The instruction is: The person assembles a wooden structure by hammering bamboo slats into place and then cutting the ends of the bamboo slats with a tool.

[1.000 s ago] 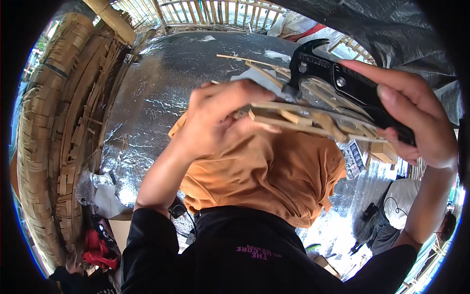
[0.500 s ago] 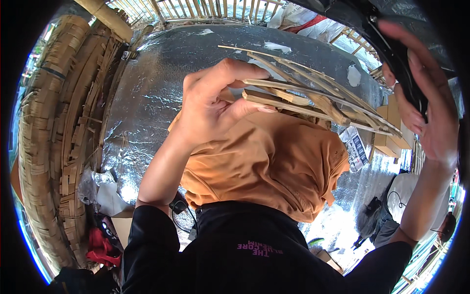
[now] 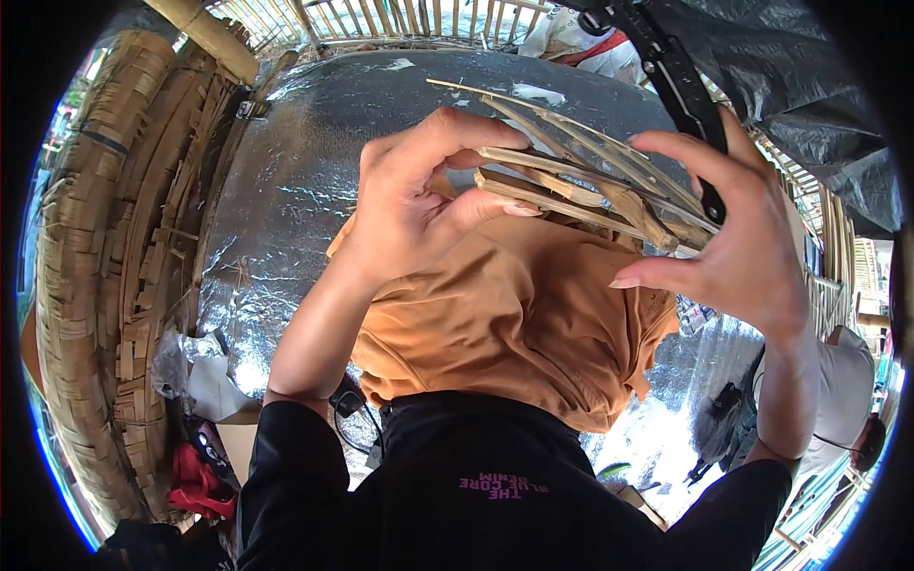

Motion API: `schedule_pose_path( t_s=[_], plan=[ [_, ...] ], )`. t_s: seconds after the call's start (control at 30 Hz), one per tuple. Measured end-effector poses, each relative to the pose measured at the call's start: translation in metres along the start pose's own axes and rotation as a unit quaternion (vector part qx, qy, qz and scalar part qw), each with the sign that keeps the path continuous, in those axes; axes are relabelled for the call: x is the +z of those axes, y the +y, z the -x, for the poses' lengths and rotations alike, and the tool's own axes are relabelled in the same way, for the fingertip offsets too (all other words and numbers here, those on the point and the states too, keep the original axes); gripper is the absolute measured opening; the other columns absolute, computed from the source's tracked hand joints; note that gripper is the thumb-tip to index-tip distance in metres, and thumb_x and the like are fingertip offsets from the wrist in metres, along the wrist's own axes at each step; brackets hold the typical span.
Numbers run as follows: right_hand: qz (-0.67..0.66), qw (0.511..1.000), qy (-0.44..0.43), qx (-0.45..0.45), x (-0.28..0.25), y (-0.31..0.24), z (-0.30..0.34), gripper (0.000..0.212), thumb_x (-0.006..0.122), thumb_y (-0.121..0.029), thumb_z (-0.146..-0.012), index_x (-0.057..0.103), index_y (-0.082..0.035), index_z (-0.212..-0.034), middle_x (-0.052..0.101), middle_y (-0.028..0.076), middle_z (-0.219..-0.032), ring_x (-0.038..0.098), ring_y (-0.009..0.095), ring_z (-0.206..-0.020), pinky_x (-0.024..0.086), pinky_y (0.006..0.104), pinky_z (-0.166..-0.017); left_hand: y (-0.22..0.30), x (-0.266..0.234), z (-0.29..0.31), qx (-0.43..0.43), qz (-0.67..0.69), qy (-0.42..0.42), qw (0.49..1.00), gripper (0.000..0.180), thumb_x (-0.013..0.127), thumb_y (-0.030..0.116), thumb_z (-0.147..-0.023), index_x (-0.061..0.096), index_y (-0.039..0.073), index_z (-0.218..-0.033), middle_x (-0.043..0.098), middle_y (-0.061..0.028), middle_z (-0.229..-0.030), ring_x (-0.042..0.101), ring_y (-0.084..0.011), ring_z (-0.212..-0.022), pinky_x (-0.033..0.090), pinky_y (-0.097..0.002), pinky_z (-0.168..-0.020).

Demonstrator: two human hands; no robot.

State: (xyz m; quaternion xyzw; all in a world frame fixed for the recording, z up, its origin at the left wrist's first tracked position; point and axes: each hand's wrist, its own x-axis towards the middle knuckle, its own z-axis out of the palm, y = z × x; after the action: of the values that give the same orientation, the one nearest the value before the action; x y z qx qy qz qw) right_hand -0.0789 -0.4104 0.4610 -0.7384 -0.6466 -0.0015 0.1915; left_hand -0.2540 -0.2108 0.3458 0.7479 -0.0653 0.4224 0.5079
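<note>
My left hand [image 3: 405, 195] pinches a loose bundle of split wooden sticks [image 3: 571, 181] between thumb and fingers, above my lap. The sticks are of uneven length, with thin ones fanning out at the far side. My right hand [image 3: 738, 214] is at the bundle's right end, its thumb and forefinger spread around it; I cannot tell if they touch it. A long black tool with rivets [image 3: 676, 81] runs through the other fingers of that hand. Its far end reaches the top edge, and its exact kind is unclear. Orange-brown cloth [image 3: 505, 314] covers my lap below.
Silvery sheeting [image 3: 286, 190] covers the floor around me. Rolled woven bamboo [image 3: 76, 266] and stacked slats [image 3: 143, 257] line the left side. A bamboo fence [image 3: 400, 17] stands at the far side. Black plastic [image 3: 790, 76] hangs at upper right. A person in grey [image 3: 838, 381] is at right.
My right hand has moved left to the sticks' right end, bringing the black tool along. Its thumb and forefinger have spread apart. The left hand and bundle have barely shifted.
</note>
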Motion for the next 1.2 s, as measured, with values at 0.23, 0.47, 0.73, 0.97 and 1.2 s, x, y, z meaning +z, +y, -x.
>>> schedule_pose_path(
  t_s=[0.23, 0.47, 0.73, 0.97, 1.2],
  plan=[
    [0.08, 0.997, 0.005, -0.009, 0.024, 0.006, 0.001, 0.064, 0.095, -0.032, -0.061, 0.072, -0.006, -0.114, 0.063, 0.022, -0.126, 0.061, 0.038, -0.116, 0.045, 0.0457, -0.103, -0.004, 0.005, 0.001, -0.019, 0.044, 0.013, 0.999, 0.044, 0.081, 0.019, -0.082, 0.064, -0.005, -0.115, 0.069, -0.0136, -0.109, 0.073, -0.0221, -0.098, 0.062, -0.0347, -0.085],
    [0.06, 0.997, 0.025, -0.052, 0.023, -0.009, -0.006, 0.049, 0.091, -0.03, -0.068, 0.073, -0.005, -0.107, 0.064, 0.027, -0.117, 0.067, 0.04, -0.099, 0.052, 0.043, -0.09, -0.006, 0.007, -0.003, 0.026, 0.003, -0.012, 1.0, 0.041, 0.082, 0.018, -0.082, 0.065, -0.004, -0.113, 0.07, -0.0134, -0.104, 0.073, -0.0227, -0.097, 0.063, -0.0356, -0.084],
    [0.085, 0.99, 0.041, -0.104, 0.025, -0.008, -0.01, 0.044, 0.09, -0.027, -0.069, 0.074, -0.002, -0.102, 0.064, 0.028, -0.116, 0.069, 0.037, -0.085, 0.055, 0.0404, -0.076, -0.001, 0.002, -0.006, 0.058, -0.045, -0.036, 0.997, 0.039, 0.08, 0.014, -0.084, 0.061, -0.005, -0.112, 0.068, -0.016, -0.102, 0.07, -0.0214, -0.091, 0.059, -0.0325, -0.079],
    [0.099, 0.988, 0.051, -0.107, 0.027, -0.008, -0.011, 0.041, 0.089, -0.024, -0.07, 0.075, -0.001, -0.101, 0.063, 0.029, -0.118, 0.069, 0.037, -0.087, 0.055, 0.0407, -0.079, -0.001, -0.002, -0.006, 0.098, -0.112, -0.07, 0.986, 0.037, 0.078, 0.011, -0.088, 0.055, -0.007, -0.111, 0.067, -0.0194, -0.1, 0.068, -0.0197, -0.086, 0.057, -0.0299, -0.074],
    [0.092, 0.987, 0.062, -0.117, 0.029, -0.005, -0.01, 0.04, 0.089, -0.022, -0.069, 0.075, 0.0, -0.099, 0.063, 0.029, -0.12, 0.07, 0.038, -0.088, 0.055, 0.0407, -0.08, 0.0, 0.008, -0.001, 0.103, -0.116, -0.046, 0.987, 0.034, 0.077, 0.009, -0.089, 0.055, -0.007, -0.108, 0.068, -0.0203, -0.098, 0.07, -0.0193, -0.085, 0.058, -0.0289, -0.072]
  ],
)
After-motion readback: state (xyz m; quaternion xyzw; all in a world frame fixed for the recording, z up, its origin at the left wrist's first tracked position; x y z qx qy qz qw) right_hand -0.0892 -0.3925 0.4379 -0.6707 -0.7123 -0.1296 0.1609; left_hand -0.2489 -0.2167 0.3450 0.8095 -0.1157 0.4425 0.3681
